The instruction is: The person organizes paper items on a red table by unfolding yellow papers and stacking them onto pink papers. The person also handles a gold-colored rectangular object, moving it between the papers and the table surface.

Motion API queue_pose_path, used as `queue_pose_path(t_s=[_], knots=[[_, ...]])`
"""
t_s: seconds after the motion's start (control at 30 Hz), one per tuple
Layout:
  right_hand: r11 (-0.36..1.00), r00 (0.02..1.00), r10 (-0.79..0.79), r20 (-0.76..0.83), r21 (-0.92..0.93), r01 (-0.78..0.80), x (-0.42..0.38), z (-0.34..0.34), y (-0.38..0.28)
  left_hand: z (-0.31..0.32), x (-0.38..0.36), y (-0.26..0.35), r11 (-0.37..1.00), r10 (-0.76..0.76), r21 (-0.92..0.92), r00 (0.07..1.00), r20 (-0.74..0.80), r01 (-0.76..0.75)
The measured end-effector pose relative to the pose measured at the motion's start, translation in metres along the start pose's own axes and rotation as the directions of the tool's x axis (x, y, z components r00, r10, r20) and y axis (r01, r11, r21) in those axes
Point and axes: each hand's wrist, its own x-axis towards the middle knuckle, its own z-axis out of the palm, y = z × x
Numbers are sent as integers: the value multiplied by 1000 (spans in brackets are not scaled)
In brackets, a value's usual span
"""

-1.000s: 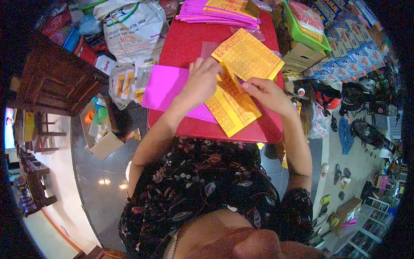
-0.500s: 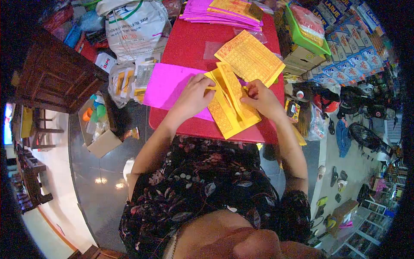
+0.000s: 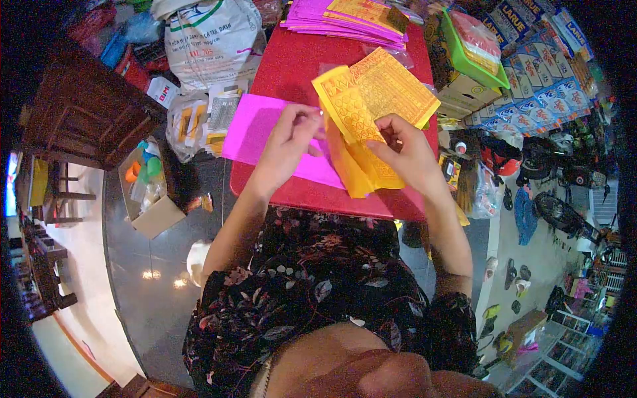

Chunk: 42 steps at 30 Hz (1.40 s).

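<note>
A folded yellow paper sheet (image 3: 345,113) with printed patterns is raised over the near part of the red table (image 3: 285,73). My right hand (image 3: 406,151) pinches it at its right side, thumb on top. Just left of the paper, my left hand (image 3: 292,138) has its fingers loosely apart and seems to hold nothing. Beneath that hand lies a bright pink sheet (image 3: 252,126), partly covered. Behind the folded sheet, more printed yellow paper (image 3: 401,93) rests on the table, its left part hidden.
At the table's far end sits a stack of pink and yellow paper (image 3: 312,20). A white sack (image 3: 212,50) and bagged papers stand left. To the right are a green basket (image 3: 458,50) and blue-white cartons (image 3: 551,96). An open cardboard box (image 3: 159,219) is on the floor.
The yellow sheet, spread between both hands before, has been lifted and swung upright, its folds closed together. My left hand has let go and moved slightly left; my right hand still grips it.
</note>
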Motion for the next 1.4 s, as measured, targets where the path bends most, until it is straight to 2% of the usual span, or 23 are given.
queue_pose_path(t_s=[0.03,0.07,0.1,0.13,0.2,0.23,0.27,0.33,0.4,0.47,0.53,0.57,0.63,0.67,0.73,0.87,0.93,0.97,1.0,1.03,1.07,1.2,1.4], knots=[[993,997,-64,-43,-104,59,-4,5,-15,0,-2,5,984,14,-176,1000,-17,-16],[972,988,-131,-81,-208,112,-7,10,-30,-1,-5,11,984,15,-176,1000,-18,-18],[920,964,-259,-65,-320,226,-9,16,-43,-2,-7,16,942,7,-335,999,-41,-20],[920,963,-261,-66,-320,227,-10,24,-44,-3,-8,18,874,-5,-485,998,-63,-26],[587,809,-588,16,-679,441,-9,42,-39,-22,-11,5,849,-29,-528,998,-46,1],[496,793,-606,58,-752,434,-9,56,-31,-35,-11,-8,757,-69,-651,998,-6,48],[496,793,-606,60,-751,436,-9,67,-21,-44,-12,-18,646,-102,-757,994,39,95],[358,731,-650,208,-764,536,-11,86,-8,-46,-21,-12,653,-109,-753,994,14,82],[376,765,-585,270,-745,551,-20,99,-6,-49,-29,-9,670,-280,-737,950,-138,91],[393,789,-516,333,-726,564,-25,109,-1,-63,-31,-23,639,-244,-764,966,-92,89],[360,766,-523,373,-718,596,-25,116,6,-68,-32,-26,755,-144,-654,986,-86,53],[359,765,-523,376,-716,598,-24,116,7,-72,-32,-29,754,-144,-655,986,-89,51],[387,737,-554,387,-664,639,-26,113,9,-80,-35,-36,876,-146,-480,971,-189,39],[388,737,-552,390,-662,641,-28,110,9,-84,-35,-39,875,-150,-483,970,-192,40],[473,765,-514,389,-615,631,-32,97,8,-92,-34,-41,873,-152,-475,988,-40,115],[521,812,-441,382,-628,578,-44,72,17,-87,-38,-28,943,-154,-309,985,-80,123],[553,869,-412,274,-683,477,-49,59,15,-84,-38,-27,973,-44,-230,998,-38,34],[574,887,-412,210,-696,432,-51,52,16,-86,-37,-31,973,-48,-230,998,-38,38],[577,888,-410,209,-695,429,-53,45,20,-89,-36,-34,993,-53,-107,999,-7,52],[603,917,-374,136,-716,352,-53,37,23,-91,-36,-36,998,-61,17,998,24,61],[625,940,-336,61,-732,271,-54,32,26,-90,-37,-36,998,-64,18,998,28,64],[682,934,-354,-39,-695,229,-57,21,35,-84,-39,-26,993,-119,23,993,-14,120],[718,939,-333,-80,-667,198,-58,19,45,-85,-42,-18,999,-47,-21,996,-74,46]])
